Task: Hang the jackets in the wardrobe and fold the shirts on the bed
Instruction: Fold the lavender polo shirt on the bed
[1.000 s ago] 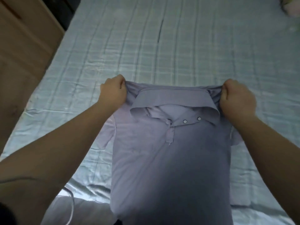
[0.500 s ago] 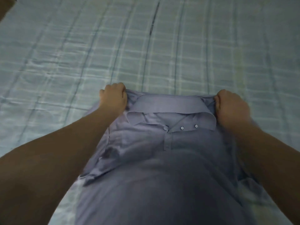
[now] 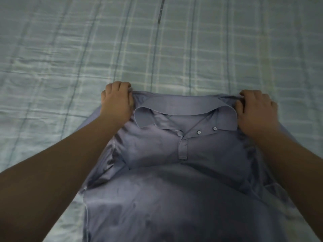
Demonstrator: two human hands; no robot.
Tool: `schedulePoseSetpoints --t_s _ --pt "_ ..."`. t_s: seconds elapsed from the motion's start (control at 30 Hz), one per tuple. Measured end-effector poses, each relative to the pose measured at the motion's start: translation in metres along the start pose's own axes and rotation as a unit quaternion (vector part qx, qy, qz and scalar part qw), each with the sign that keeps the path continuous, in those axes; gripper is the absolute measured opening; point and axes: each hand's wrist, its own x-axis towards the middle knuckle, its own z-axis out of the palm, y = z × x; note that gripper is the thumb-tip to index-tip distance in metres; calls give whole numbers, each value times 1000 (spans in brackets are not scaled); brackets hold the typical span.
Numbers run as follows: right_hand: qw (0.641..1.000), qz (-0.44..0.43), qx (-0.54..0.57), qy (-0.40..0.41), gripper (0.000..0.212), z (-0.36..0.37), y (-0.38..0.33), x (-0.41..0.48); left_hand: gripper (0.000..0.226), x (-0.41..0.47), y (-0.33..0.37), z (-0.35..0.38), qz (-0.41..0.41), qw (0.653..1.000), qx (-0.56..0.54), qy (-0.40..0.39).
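Lavender polo shirt (image 3: 174, 172) lies face up on the plaid bed sheet (image 3: 174, 49), collar away from the camera. Left hand (image 3: 117, 102) pinches the left shoulder, right hand (image 3: 255, 109) grips the right shoulder, fingers curled into fabric.

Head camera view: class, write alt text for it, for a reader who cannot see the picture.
A person's left hand and right hand grip a lavender-grey polo shirt at the shoulders, either side of its collar. It lies front-up on a pale green checked bedsheet, two placket buttons showing.
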Motion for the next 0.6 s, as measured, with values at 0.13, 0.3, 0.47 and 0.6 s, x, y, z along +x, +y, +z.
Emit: schedulePoseSetpoints --t_s 0.13,0.3,0.47,0.6 --pt "997 -8 80 11 39 -32 -6 -62 40 -50 -7 -26 31 996 -78 -13" --pt "991 -14 136 -10 37 -64 -26 -176 47 -154 3 -58 23 988 -141 -59" --pt "987 -31 137 -74 44 -77 -35 -290 50 -271 12 -74 58 981 -155 -100" --pt "982 -28 131 -132 51 -77 -29 -377 53 -364 9 -74 115 974 -124 -153"
